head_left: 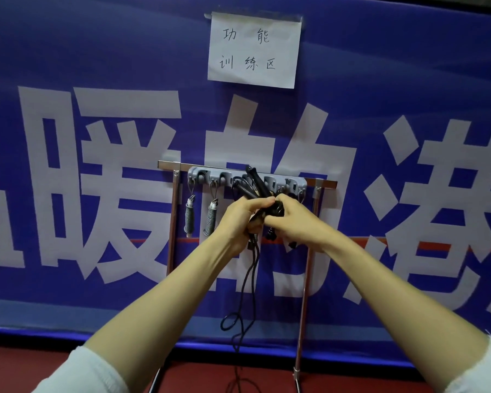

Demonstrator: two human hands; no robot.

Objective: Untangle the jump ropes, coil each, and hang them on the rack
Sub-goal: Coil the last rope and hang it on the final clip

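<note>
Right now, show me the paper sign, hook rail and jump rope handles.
paper sign (pixel 254 51), head view, sheet's middle
hook rail (pixel 213 173), head view, bare left stretch
jump rope handles (pixel 255 178), head view, upper handle's shaft

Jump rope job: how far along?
Done: no rope visibly hangs on the rack; its left hooks hold two springs. In hand: left hand and right hand both grip a black rope bundle at the rack. Left: loose cord trails to the floor, so coiling and hanging remain.
</note>
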